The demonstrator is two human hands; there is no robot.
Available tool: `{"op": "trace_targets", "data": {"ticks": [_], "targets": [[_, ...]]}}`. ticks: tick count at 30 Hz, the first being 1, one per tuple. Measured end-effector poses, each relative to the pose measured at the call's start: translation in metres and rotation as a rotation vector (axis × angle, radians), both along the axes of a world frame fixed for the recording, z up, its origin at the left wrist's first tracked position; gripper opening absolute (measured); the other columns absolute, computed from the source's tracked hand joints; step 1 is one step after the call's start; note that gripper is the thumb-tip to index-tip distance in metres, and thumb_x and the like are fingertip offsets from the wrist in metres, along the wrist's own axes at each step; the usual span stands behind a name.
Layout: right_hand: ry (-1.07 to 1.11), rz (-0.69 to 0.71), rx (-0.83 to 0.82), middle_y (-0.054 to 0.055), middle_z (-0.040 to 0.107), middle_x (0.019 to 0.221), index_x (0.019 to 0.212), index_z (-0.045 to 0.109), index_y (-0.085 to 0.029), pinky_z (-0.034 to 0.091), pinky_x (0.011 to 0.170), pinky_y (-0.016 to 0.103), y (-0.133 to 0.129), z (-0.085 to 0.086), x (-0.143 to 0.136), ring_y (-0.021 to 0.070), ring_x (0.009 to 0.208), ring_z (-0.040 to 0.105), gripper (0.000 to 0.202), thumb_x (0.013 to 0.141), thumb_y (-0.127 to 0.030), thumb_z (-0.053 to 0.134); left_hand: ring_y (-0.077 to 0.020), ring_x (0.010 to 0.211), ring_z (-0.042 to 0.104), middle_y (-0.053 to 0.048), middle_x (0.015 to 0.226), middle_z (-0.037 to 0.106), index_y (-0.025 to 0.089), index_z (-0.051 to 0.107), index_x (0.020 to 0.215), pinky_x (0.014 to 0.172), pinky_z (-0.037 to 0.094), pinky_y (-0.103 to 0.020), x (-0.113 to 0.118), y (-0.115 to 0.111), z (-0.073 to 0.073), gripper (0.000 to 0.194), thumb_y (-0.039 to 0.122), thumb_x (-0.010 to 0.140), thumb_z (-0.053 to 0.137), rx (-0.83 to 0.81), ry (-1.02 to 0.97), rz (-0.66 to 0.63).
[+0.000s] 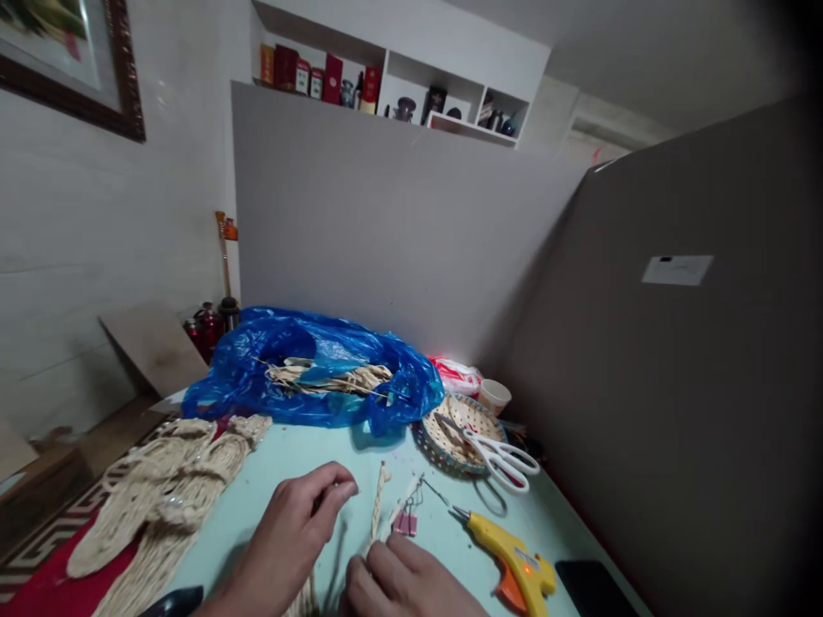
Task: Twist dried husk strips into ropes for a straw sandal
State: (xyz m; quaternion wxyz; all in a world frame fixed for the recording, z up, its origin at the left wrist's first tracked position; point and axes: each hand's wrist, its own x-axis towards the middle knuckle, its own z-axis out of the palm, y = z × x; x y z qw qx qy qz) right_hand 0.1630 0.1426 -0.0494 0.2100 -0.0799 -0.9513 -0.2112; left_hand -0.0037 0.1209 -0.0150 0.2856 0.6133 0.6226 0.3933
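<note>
My right hand [402,581] is closed around the lower end of a narrow braided straw strip [378,501], which stands up from its fingers. To its left, my left hand [292,536] hovers over the table with thumb and forefinger pinched; whether a thin strand is between them I cannot make out. A pink binder clip [405,523] lies just beyond my right knuckles, beside a pale strip and a bent wire. Farther right rests a yellow glue gun [511,557] with a lit orange light. More straw shows partly hidden below my left wrist.
Woven straw sandals [154,488] lie at left. A blue plastic bag [321,330] holding straw strands spreads across the back. White-handled scissors [501,458] lie over a round woven basket [443,458], near a paper cup [495,394]. A black phone [595,589] sits at the right edge.
</note>
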Motion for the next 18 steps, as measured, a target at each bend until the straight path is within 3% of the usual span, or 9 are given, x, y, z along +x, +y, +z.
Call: {"op": "trace_targets", "data": {"ticks": [3, 7, 10, 13, 18], "targets": [[-0.107, 0.011, -0.087, 0.002, 0.057, 0.066, 0.077, 0.057, -0.017, 0.039, 0.055, 0.029, 0.016, 0.009, -0.009, 0.0162, 0.059, 0.049, 0.022, 0.096, -0.025, 0.051, -0.017, 0.059, 0.048, 0.005, 0.059, 0.046, 0.021, 0.06, 0.079, 0.058, 0.037, -0.025, -0.005, 0.007, -0.007, 0.027, 0.038, 0.088, 0.041, 0.001, 0.009, 0.035], [-0.234, 0.043, -0.198, 0.003, 0.065, 0.083, 0.081, 0.059, -0.014, 0.043, 0.064, 0.028, 0.037, 0.029, -0.002, 0.016, 0.071, 0.056, 0.011, 0.092, -0.016, 0.057, -0.0172, 0.063, 0.052, 0.002, 0.066, 0.055, 0.02, 0.061, 0.078, 0.061, 0.038, -0.025, -0.001, 0.011, -0.019, 0.02, 0.029, 0.084, 0.044, 0.014, 0.024, 0.011], [-0.196, -0.142, -0.293, -0.001, 0.066, 0.083, 0.091, 0.061, -0.017, 0.04, 0.066, 0.024, 0.056, 0.044, 0.001, 0.0131, 0.071, 0.058, 0.005, 0.093, -0.014, 0.057, -0.0169, 0.062, 0.053, 0.001, 0.068, 0.057, 0.018, 0.063, 0.09, 0.059, 0.038, -0.024, 0.002, 0.012, -0.024, 0.022, 0.021, 0.083, 0.042, -0.004, 0.042, -0.001], [-0.106, -0.38, -0.287, -0.002, 0.064, 0.074, 0.088, 0.061, -0.019, 0.036, 0.062, 0.026, 0.086, 0.056, -0.009, 0.0128, 0.065, 0.056, 0.015, 0.095, -0.011, 0.051, -0.0165, 0.064, 0.056, 0.0, 0.07, 0.058, 0.017, 0.063, 0.099, 0.059, 0.039, -0.023, 0.001, 0.012, -0.026, 0.026, 0.019, 0.082, 0.044, -0.018, 0.051, 0.009], [0.007, -0.571, -0.207, 0.009, 0.067, 0.09, 0.092, 0.062, -0.016, 0.037, 0.076, 0.033, 0.14, 0.059, -0.047, 0.0224, 0.088, 0.057, 0.017, 0.096, -0.028, 0.051, -0.0143, 0.058, 0.051, 0.003, 0.064, 0.058, 0.021, 0.068, 0.086, 0.055, 0.036, -0.021, 0.003, 0.015, -0.038, 0.022, 0.018, 0.076, 0.048, -0.043, 0.118, -0.025]]}}
